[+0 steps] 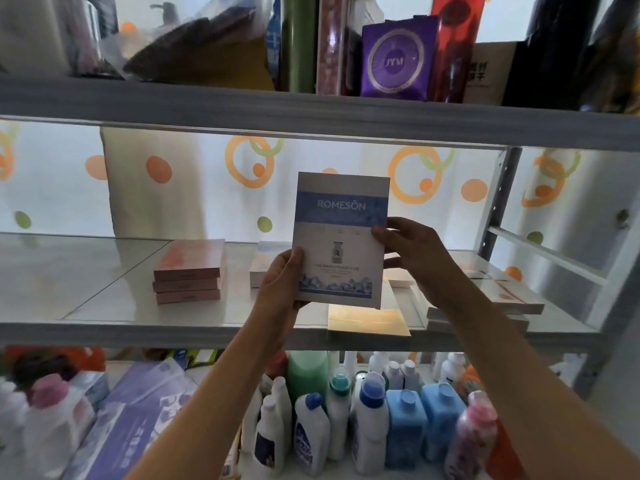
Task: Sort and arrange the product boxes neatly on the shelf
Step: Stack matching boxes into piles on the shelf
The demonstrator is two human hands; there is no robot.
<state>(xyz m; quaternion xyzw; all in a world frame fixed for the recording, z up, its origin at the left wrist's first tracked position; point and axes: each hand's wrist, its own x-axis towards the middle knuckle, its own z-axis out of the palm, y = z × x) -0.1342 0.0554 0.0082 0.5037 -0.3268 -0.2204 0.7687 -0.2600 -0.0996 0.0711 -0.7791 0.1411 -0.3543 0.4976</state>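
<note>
A flat blue-and-white box marked ROMESON is held upright in front of the middle shelf, its printed face toward me. My left hand grips its lower left edge, thumb across the front. My right hand pinches its right edge. On the shelf lies a stack of three pink boxes to the left. A white box lies partly hidden behind the held one. A yellowish box lies at the shelf's front edge, and red-and-white boxes are stacked on the right.
The upper shelf carries a purple bag and other packages. Below, several bottles and purple packs crowd the lower level. A metal upright stands at the right. The left part of the middle shelf is bare.
</note>
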